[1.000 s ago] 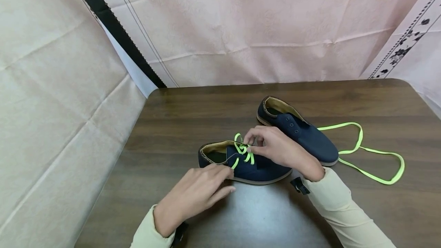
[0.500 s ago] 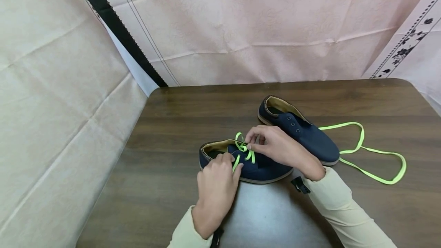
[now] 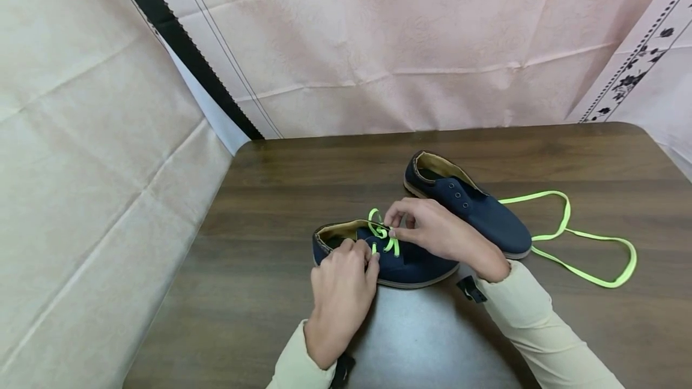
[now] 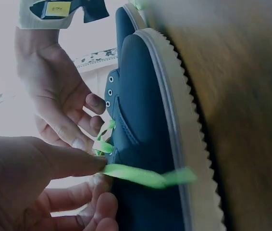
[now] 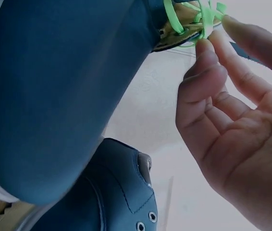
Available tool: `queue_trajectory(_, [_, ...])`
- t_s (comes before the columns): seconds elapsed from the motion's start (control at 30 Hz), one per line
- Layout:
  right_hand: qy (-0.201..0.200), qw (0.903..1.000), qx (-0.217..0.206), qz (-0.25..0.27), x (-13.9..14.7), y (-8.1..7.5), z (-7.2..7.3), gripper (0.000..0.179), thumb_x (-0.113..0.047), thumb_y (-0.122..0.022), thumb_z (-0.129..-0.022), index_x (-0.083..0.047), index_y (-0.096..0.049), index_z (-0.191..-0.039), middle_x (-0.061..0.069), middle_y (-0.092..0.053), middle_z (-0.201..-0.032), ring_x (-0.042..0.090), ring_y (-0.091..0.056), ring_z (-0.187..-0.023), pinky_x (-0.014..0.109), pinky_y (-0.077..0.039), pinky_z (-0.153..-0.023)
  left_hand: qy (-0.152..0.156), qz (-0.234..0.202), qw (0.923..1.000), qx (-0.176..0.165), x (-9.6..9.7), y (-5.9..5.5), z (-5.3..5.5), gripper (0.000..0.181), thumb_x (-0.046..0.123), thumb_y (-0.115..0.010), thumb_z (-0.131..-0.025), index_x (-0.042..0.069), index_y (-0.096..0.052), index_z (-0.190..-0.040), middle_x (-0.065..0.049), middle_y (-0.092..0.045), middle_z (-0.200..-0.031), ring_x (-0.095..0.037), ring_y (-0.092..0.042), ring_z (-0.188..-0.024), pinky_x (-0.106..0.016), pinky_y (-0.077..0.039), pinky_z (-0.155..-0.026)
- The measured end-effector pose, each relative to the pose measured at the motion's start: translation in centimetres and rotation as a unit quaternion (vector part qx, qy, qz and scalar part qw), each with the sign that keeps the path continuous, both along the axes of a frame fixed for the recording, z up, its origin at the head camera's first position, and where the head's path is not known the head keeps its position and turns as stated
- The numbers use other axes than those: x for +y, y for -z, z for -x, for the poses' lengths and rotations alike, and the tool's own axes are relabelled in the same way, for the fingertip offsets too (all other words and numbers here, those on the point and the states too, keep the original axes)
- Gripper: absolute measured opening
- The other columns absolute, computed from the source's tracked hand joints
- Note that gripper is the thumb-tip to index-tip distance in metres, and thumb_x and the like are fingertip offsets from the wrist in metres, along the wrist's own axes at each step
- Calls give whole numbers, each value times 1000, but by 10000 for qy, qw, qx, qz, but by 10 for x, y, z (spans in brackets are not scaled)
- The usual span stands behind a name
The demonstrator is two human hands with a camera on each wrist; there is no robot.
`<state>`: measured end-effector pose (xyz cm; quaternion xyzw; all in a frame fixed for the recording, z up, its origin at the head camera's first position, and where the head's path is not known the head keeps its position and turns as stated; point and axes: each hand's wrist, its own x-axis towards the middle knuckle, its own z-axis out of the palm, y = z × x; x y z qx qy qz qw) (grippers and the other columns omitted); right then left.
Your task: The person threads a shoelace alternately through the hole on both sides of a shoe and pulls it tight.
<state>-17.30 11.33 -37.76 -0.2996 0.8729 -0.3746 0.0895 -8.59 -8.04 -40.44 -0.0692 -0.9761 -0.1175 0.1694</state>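
A navy shoe (image 3: 418,269) with a neon-green shoelace (image 3: 397,248) sits on the table, its toe pointing right. My left hand (image 3: 340,284) is at the shoe's near side. In the left wrist view, its thumb and fingers pinch the shoelace (image 4: 136,174), whose loose end hangs over the shoe's side. Over the far side of the lacing, my right hand (image 3: 432,230) pinches the lace between thumb and fingertips. From the right wrist, the green shoelace (image 5: 205,19) shows at those fingertips. Fingers partly hide the eyelets in the head view.
A second navy shoe (image 3: 486,215) stands behind and to the right, its visible eyelets unlaced. Another green lace (image 3: 594,238) extends from beside it in loose loops over the wooden table (image 3: 259,197). Pale cloth (image 3: 432,47) hangs behind the table.
My left hand has moved right and up onto the shoe's near side and taken hold of the lace there. My right hand has stayed nearly still.
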Motion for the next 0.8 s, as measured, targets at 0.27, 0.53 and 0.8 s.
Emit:
queue_trajectory(0.27, [-99,9987,-208,-456,4,-3,-2,27,-18,-83,-93,-10,-67,-113,2,-67,-107,18,-61,-91,35,-51,-79,207,-1221,9917,-334,-13,5,-1,11,33,-78,-98,26,-77,-90,16,-63,-72,-1,-53,-57,-26,-40,-51])
queue_trajectory(0.53, [202,9767,-502,-2078,1,-1,-9,84,-46,-92,-81,-6,-52,-142,14,-55,-138,31,-53,-126,54,-50,-99,641,-3630,9228,-1120,-31,7,3,10,18,-77,-99,20,-79,-89,10,-71,-73,-4,-64,-65,-24,-50,-62])
queue_trajectory(0.8, [336,9600,-444,-2744,-7,4,-10,100,-49,-92,-80,-3,-45,-155,20,-49,-154,42,-40,-143,61,-44,-107,965,-4938,8466,-1733,-51,6,2,9,8,-73,-100,5,-78,-92,-8,-72,-76,-10,-61,-64,-20,-44,-59])
